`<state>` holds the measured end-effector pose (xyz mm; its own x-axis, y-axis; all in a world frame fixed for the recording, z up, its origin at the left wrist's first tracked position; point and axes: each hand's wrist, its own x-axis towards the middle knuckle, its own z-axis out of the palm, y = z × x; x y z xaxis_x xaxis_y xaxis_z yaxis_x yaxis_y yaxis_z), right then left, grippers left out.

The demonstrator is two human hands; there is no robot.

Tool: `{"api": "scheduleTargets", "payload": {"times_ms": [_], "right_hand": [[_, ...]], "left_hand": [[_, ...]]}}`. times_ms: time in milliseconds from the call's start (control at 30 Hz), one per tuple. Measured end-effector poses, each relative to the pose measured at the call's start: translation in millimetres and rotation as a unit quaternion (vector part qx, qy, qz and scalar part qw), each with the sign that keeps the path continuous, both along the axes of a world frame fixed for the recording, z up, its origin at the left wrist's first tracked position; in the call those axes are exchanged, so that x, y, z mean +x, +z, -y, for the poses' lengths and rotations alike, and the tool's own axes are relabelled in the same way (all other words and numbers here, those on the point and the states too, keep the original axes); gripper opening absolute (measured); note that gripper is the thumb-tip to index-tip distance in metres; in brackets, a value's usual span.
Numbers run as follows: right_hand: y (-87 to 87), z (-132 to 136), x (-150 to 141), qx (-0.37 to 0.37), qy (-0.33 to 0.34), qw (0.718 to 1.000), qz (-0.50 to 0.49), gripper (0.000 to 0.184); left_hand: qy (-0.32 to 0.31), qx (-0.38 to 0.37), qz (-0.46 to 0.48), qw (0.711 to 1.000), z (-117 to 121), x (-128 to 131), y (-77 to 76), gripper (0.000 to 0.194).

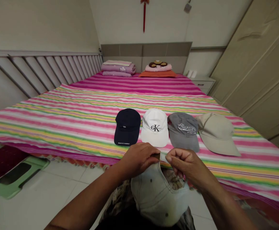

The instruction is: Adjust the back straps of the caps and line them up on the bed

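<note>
A pale, washed-out baseball cap (160, 195) hangs in front of my body, with its back opening towards the bed. My left hand (139, 159) grips one side of its back strap, thumb and fingers closed. On the other side, my right hand (184, 161) pinches the light strap (163, 157). Whether the strap is fastened I cannot tell. Just beyond my hands four caps lie in a row, brims towards me: a navy cap (128, 126), a white cap (155, 127) with black letters, a grey cap (184, 131) with white script, and a beige cap (217, 132).
A striped bedsheet (58, 111) covers the bed. Folded purple bedding (117, 68) and a pink pillow (158, 67) rest by the headboard (141, 51). A green stool (17, 175) stands on the floor at left. White bars (58, 70) line the bed's left side.
</note>
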<state>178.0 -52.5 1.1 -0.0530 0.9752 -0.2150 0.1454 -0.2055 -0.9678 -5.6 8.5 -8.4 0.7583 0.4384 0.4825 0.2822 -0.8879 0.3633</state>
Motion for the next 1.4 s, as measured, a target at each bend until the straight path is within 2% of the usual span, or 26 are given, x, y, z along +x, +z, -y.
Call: {"api": "scheduleTargets", "payload": {"times_ms": [333, 633, 867, 1033, 1267, 1400], "right_hand": [[-2.6, 0.5, -7.2, -0.001, 0.016, 1.000, -0.020, 0.028], [1.9, -3.5, -5.7, -0.013, 0.053, 0.998, -0.008, 0.026], [-5.3, -4.9, -8.6, -0.009, 0.036, 0.998, -0.058, 0.025], [-12.0, -4.3, -11.5, -0.009, 0.023, 0.994, -0.103, 0.031], [-10.1, -2.5, -7.0, -0.031, 0.041, 0.993, -0.108, 0.035], [-10.8, -1.7, -7.9, -0.044, 0.023, 0.992, -0.116, 0.031]], "left_hand": [[-0.036, -0.073, 0.060, 0.995, 3.2, -2.4, -1.2, 0.022], [-0.065, -0.093, 0.045, 0.993, 4.1, -1.5, 3.2, 0.021], [-0.080, -0.126, 0.078, 0.986, 0.1, -2.1, -4.5, 0.023], [-0.069, -0.158, 0.090, 0.981, -0.8, -1.2, -11.0, 0.023], [-0.068, -0.181, 0.104, 0.976, -0.3, -0.9, -15.1, 0.019], [-0.056, -0.209, 0.096, 0.972, 1.0, -2.6, -17.7, 0.021]]}}
